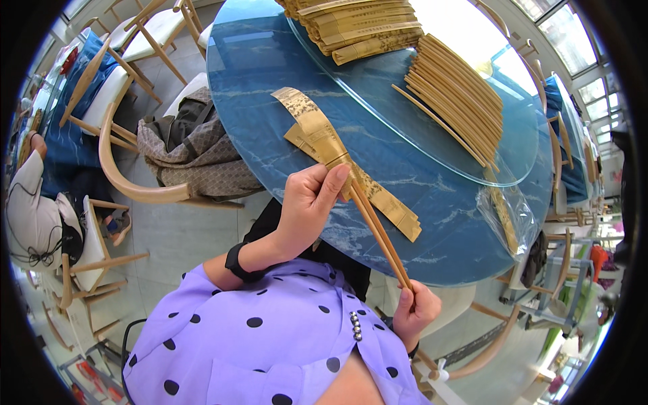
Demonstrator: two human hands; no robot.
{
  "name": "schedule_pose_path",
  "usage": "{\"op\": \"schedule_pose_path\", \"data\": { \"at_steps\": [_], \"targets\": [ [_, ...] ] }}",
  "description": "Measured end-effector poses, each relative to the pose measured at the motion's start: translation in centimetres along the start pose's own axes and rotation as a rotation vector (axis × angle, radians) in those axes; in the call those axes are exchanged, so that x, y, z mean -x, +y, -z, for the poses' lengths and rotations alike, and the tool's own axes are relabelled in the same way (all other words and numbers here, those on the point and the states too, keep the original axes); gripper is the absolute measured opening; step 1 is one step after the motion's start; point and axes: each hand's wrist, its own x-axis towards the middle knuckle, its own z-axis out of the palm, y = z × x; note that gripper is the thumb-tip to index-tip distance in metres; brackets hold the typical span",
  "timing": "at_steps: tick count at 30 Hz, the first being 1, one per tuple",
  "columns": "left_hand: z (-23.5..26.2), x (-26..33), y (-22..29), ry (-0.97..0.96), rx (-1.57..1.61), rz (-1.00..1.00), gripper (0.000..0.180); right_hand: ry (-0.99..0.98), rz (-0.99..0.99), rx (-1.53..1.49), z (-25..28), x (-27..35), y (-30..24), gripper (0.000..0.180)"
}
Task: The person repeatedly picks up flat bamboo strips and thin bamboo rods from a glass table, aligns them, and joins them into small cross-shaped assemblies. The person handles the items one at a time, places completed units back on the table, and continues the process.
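My left hand (307, 206) pinches the open end of a gold paper chopstick sleeve (314, 125) between thumb and fingers. A pair of wooden chopsticks (379, 233) runs out of that end, with its upper part hidden by the sleeve and my thumb. At the lower ends of the sticks, my right hand (415, 312) grips them close to the table's near edge. Beneath the held sleeve, another gold sleeve (388, 206) lies slantwise on the blue round table (270, 61).
On the glass turntable (364, 91) are a stack of gold sleeves (364, 27) and a row of bare chopsticks (455, 94). A clear plastic bag (503, 209) lies at the table's right. A bag (196, 145) rests on a chair at left; a person (34, 209) sits beyond.
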Motion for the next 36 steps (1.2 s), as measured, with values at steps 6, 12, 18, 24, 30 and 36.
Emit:
{"op": "schedule_pose_path", "data": {
  "at_steps": [6, 12, 18, 24, 30, 36],
  "targets": [
    [-0.2, 0.1, 0.4, 0.046, 0.056, -0.038, 0.040, -0.040, -0.030, 0.001, 0.0, -0.3, -0.6, 0.031],
    [-0.1, -1.2, 0.3, -0.012, 0.210, -0.049, 0.033, -0.125, -0.129, -0.012, -0.6, -0.2, -0.6, 0.033],
    [1.4, -2.1, 1.5, 0.124, 0.223, -0.078, 0.032, -0.079, 0.028, 0.097, -0.5, 0.0, 0.0, 0.031],
    [0.9, -2.3, 2.4, 0.129, 0.175, -0.004, 0.034, -0.138, 0.204, 0.113, -0.6, 0.5, 0.7, 0.056],
    [1.2, -2.5, 2.1, 0.122, 0.142, -0.028, 0.033, -0.231, 0.206, 0.113, -0.8, 0.7, 0.5, 0.062],
    [0.5, -1.8, 2.6, 0.091, 0.121, -0.026, 0.033, -0.184, 0.274, 0.171, -1.0, 1.1, 0.8, 0.035]
  ]
}}
